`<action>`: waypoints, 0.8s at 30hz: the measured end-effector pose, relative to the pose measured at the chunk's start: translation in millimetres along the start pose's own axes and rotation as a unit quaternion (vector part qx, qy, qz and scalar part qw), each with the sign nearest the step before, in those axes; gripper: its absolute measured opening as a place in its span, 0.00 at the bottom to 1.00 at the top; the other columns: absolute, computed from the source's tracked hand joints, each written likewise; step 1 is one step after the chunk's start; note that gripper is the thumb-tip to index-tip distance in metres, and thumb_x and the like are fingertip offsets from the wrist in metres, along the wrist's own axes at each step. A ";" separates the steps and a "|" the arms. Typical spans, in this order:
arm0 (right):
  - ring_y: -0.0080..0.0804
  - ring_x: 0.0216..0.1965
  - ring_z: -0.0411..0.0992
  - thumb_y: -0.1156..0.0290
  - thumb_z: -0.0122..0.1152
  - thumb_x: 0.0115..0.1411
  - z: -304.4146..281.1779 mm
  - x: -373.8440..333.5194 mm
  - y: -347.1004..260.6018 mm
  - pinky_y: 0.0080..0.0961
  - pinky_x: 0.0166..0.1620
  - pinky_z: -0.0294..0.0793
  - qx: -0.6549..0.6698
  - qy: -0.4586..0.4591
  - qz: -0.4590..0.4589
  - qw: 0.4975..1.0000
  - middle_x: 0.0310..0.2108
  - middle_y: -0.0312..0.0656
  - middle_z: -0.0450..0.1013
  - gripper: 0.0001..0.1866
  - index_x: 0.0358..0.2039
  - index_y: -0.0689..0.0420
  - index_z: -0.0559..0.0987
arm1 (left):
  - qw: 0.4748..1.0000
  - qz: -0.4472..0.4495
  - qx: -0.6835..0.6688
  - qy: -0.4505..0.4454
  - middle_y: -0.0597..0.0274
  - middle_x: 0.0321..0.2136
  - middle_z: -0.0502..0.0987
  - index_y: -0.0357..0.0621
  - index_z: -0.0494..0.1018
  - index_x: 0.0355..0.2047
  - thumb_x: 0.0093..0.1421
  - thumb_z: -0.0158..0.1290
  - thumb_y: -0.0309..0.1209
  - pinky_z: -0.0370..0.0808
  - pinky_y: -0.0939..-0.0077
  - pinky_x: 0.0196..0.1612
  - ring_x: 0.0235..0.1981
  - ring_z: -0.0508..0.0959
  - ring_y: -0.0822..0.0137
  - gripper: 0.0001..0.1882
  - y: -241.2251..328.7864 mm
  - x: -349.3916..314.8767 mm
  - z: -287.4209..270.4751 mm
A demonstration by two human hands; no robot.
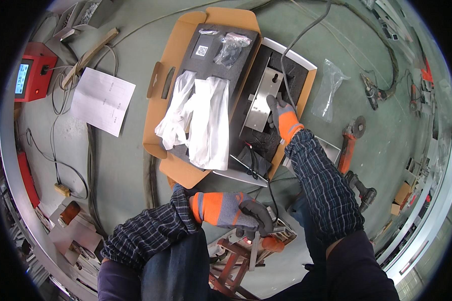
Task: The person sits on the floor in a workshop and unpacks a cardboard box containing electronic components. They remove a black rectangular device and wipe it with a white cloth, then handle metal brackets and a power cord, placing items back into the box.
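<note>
My right hand [286, 119], in a grey and orange glove, has its fingers closed on the side edge of a silver metal plate [262, 100] with a keyhole-shaped slot. The plate lies in the dark foam of a cardboard box [308, 85]. A grey foam tray [191, 62] in a brown cardboard piece overlaps the box's left side. On the tray lie white wrapped items [209, 123] and a clear plastic bag [232, 49]. My left hand [231, 213], gloved alike, hangs near my knees with loosely bent fingers. Nothing is visibly held in it; its palm is hidden.
A printed sheet [103, 100] and a red machine with a screen [36, 72] are at left. An orange angle grinder [349, 145], another power tool [360, 190] and a plastic sleeve [330, 90] lie at right. Cables cross the floor. A red-brown stand [233, 266] is below my left hand.
</note>
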State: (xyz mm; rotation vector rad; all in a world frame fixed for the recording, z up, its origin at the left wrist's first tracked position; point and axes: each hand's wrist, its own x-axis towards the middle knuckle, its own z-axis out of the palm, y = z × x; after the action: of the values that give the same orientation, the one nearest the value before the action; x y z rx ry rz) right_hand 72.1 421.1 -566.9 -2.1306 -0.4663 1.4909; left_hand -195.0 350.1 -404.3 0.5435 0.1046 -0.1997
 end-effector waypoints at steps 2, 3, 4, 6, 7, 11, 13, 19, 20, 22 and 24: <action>0.31 0.18 0.70 0.57 0.52 0.70 -3.0 4.6 -2.8 0.28 0.20 0.69 0.054 -0.032 -0.017 0.998 0.20 0.40 0.72 0.23 0.58 0.59 0.70 | 1.000 0.004 0.015 0.000 0.62 0.40 0.81 0.39 0.76 0.52 0.66 0.56 0.33 0.76 0.81 0.36 0.34 0.78 0.77 0.17 7.0 -1.1 0.1; 0.30 0.18 0.71 0.57 0.50 0.70 -7.8 8.8 -2.3 0.28 0.20 0.69 0.082 -0.044 -0.024 0.995 0.19 0.40 0.72 0.24 0.60 0.60 0.69 | 1.000 0.003 0.025 -0.002 0.62 0.40 0.81 0.39 0.76 0.52 0.66 0.56 0.33 0.76 0.81 0.37 0.35 0.78 0.77 0.17 13.5 -1.3 0.1; 0.30 0.17 0.70 0.53 0.53 0.68 -8.9 21.4 -1.1 0.28 0.19 0.69 0.013 -0.025 -0.015 1.000 0.19 0.39 0.72 0.25 0.55 0.60 0.72 | 0.999 0.002 0.037 -0.003 0.62 0.40 0.81 0.39 0.76 0.52 0.66 0.56 0.33 0.76 0.80 0.38 0.35 0.78 0.77 0.17 17.6 -0.9 0.5; 0.38 0.26 0.74 0.50 0.56 0.65 -6.2 30.0 0.1 0.34 0.30 0.72 -0.089 0.006 -0.048 0.995 0.27 0.44 0.77 0.25 0.49 0.60 0.77 | 0.998 0.032 0.051 0.003 0.62 0.40 0.81 0.39 0.76 0.52 0.66 0.56 0.33 0.76 0.80 0.39 0.36 0.78 0.76 0.17 2.5 1.9 -2.6; 0.41 0.30 0.76 0.48 0.57 0.64 -2.0 29.3 -3.0 0.36 0.35 0.74 -0.142 0.018 -0.065 0.988 0.31 0.47 0.79 0.26 0.46 0.61 0.79 | 0.997 0.048 0.057 0.009 0.61 0.40 0.81 0.39 0.76 0.52 0.66 0.56 0.33 0.76 0.80 0.39 0.36 0.78 0.76 0.17 -3.4 1.9 -3.7; 0.56 0.41 0.77 0.47 0.57 0.63 -12.1 45.8 0.2 0.42 0.42 0.74 -0.240 0.051 -0.030 0.969 0.39 0.56 0.79 0.27 0.44 0.62 0.80 | 0.999 0.005 0.052 -0.001 0.61 0.40 0.81 0.40 0.76 0.52 0.66 0.55 0.33 0.76 0.79 0.41 0.37 0.78 0.75 0.16 10.1 0.9 -0.7; 0.58 0.45 0.76 0.47 0.58 0.61 -3.2 37.0 -3.7 0.43 0.45 0.74 -0.302 0.080 -0.091 0.945 0.41 0.58 0.79 0.28 0.45 0.63 0.79 | 0.994 0.004 0.106 0.017 0.61 0.41 0.81 0.40 0.76 0.52 0.66 0.55 0.32 0.76 0.79 0.41 0.38 0.78 0.75 0.16 3.4 -2.0 -4.0; 0.56 0.57 0.71 0.46 0.63 0.56 20.6 -19.6 -34.7 0.42 0.58 0.71 -0.399 0.134 -0.087 0.903 0.56 0.60 0.70 0.42 0.63 0.60 0.64 | 0.983 0.044 0.170 0.049 0.61 0.40 0.81 0.39 0.76 0.51 0.66 0.55 0.32 0.76 0.79 0.42 0.37 0.78 0.74 0.16 -17.4 -4.1 -12.5; 0.55 0.58 0.70 0.48 0.65 0.55 30.1 -43.2 -46.7 0.42 0.58 0.71 -0.443 0.116 -0.096 0.884 0.59 0.59 0.67 0.45 0.67 0.55 0.60 | 0.984 0.051 0.164 0.046 0.61 0.40 0.81 0.39 0.76 0.51 0.66 0.55 0.32 0.76 0.79 0.42 0.37 0.78 0.74 0.16 -15.5 -4.7 -11.3; 0.52 0.60 0.69 0.48 0.67 0.54 44.8 -66.6 -60.6 0.41 0.59 0.71 -0.512 0.075 -0.080 0.852 0.62 0.57 0.65 0.49 0.71 0.52 0.54 | 0.990 0.052 0.132 0.012 0.62 0.40 0.81 0.39 0.76 0.51 0.66 0.55 0.32 0.76 0.79 0.41 0.36 0.78 0.74 0.16 2.9 -2.9 -7.4; 0.48 0.60 0.70 0.48 0.68 0.54 51.3 -64.4 -60.1 0.39 0.59 0.72 -0.525 0.057 -0.063 0.847 0.61 0.52 0.67 0.53 0.73 0.48 0.50 | 0.982 0.052 0.179 0.037 0.61 0.41 0.81 0.38 0.76 0.51 0.66 0.55 0.32 0.76 0.79 0.42 0.37 0.78 0.73 0.16 -32.0 -0.1 -20.4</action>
State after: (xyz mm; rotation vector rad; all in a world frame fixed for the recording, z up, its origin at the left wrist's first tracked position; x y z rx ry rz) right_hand 2.0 445.9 -497.2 -2.8415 -1.6328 1.0962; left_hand -203.0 334.0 -437.7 0.9129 0.1140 -0.0954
